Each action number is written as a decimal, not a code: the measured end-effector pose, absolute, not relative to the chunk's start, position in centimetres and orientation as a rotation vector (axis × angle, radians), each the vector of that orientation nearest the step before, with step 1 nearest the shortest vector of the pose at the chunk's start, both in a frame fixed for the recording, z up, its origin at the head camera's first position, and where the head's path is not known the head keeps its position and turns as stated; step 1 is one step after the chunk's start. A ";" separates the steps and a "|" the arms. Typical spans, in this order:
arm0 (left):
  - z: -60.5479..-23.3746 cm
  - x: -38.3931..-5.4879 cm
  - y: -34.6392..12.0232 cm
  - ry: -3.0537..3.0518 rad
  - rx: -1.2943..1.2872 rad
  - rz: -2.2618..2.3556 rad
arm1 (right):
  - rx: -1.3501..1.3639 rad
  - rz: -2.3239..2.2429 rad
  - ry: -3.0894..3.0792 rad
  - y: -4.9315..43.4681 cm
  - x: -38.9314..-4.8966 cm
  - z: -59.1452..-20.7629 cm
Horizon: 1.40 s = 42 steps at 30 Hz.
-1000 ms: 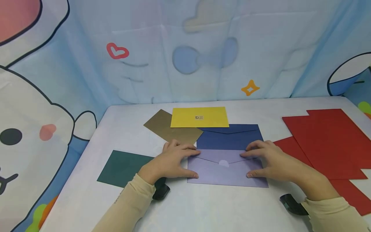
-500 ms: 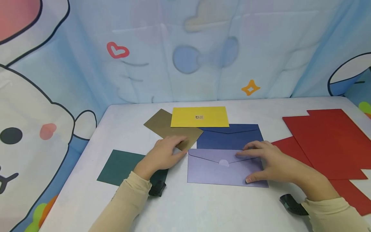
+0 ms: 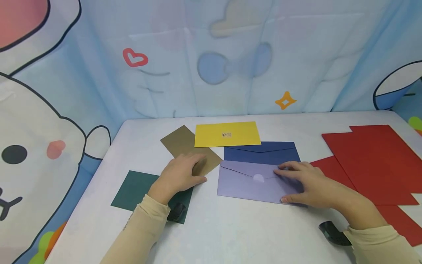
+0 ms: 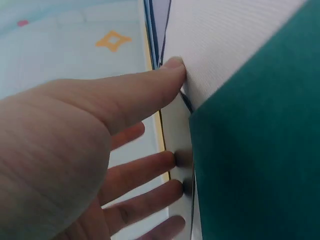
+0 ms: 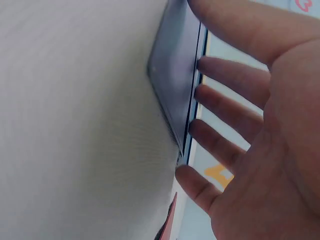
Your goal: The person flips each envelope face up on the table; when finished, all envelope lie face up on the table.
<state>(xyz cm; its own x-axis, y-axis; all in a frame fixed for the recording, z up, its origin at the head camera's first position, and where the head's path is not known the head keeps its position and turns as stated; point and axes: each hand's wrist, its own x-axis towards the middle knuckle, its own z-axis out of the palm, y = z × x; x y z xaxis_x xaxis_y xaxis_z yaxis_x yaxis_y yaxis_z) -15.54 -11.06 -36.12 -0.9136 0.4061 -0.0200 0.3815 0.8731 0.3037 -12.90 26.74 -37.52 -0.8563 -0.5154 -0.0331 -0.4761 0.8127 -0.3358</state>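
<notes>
Fingers apart on both: right hand [image 3: 313, 186] touches the rectangular lavender paper envelope [image 3: 245, 187], centre of the white fabric-textured table [image 3: 237, 234]; left hand [image 3: 176, 175], seemingly, the rectangular gold paper [image 3: 179, 141], ten o'clock; pale-blue cloth backdrop [image 3: 165, 40], twelve.

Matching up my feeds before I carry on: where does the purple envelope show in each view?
Head: purple envelope right of centre, below mid-height, at the right hand.
Left wrist: a thin sliver at the top edge, near the middle.
Right wrist: top middle, seen at a slant.
Shared landmark: orange star, partly hidden in the right wrist view.
</notes>
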 end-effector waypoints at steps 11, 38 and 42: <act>-35.9 -15.1 -10.8 2.987 0.788 0.373 | -0.606 -0.408 2.903 27.0 -13.5 -37.9; -35.1 -11.8 -6.7 2.744 0.884 0.273 | -0.626 -0.433 2.932 27.2 -13.6 -38.2; -35.3 -10.8 -5.4 2.805 0.962 0.142 | -0.626 -0.442 2.934 27.3 -13.5 -38.2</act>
<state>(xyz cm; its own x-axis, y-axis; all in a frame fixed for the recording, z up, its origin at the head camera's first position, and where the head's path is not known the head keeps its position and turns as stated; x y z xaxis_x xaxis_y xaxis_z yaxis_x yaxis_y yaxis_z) -10.82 -5.43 -35.33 -0.7766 0.6162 -0.1312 0.5998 0.7869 0.1454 -13.48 27.31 -38.21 -0.9091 -0.4141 -0.0457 -0.3823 0.8727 -0.3036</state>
